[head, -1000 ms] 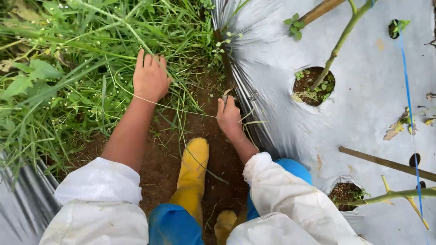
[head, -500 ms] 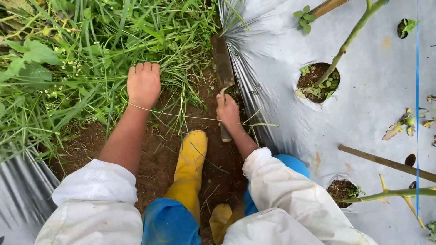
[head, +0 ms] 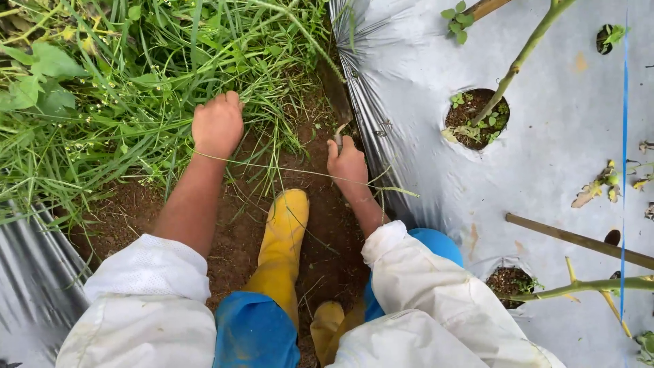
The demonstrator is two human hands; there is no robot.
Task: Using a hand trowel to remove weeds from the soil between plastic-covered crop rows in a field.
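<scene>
Left of centre, the left hand [head: 217, 124] is closed in a fist on a tuft of grass [head: 262, 82] at the weed patch's edge, while the right hand [head: 346, 162], at centre, is wrapped around a blade tool [head: 336, 95] pointing up along the silver mulch sheet [head: 409, 88].

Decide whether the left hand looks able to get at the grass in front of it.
Probably yes: the left hand is already closed in the grass, with nothing between them. The right hand holds a blade well aside.

White rolled-up sleeves [head: 153, 272], blue trousers [head: 255, 330], yellow rubber boots [head: 286, 225].
</scene>
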